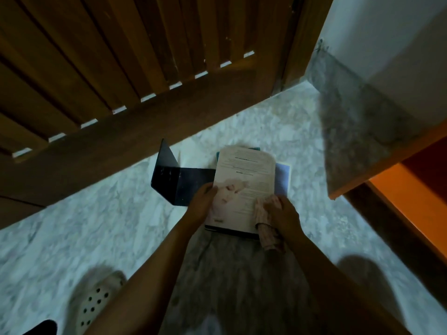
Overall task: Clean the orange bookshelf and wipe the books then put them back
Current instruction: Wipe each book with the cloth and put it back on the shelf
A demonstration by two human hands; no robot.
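My left hand (202,201) gripped the left edge of the book (244,187); my right hand (281,213) pressed a bunched cloth (264,223) onto its near-right corner. Held between them, it seemed a light, bendy paperback with a slick cover, best gripped by the edges. Beyond my left hand stood a black bookend (179,184) on marble floor (96,226); right of my right hand, the orange bookshelf (411,189).

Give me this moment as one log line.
step: wiping book | left hand: holds white book by edge | right hand: grips pink cloth on cover | black bookend: on floor
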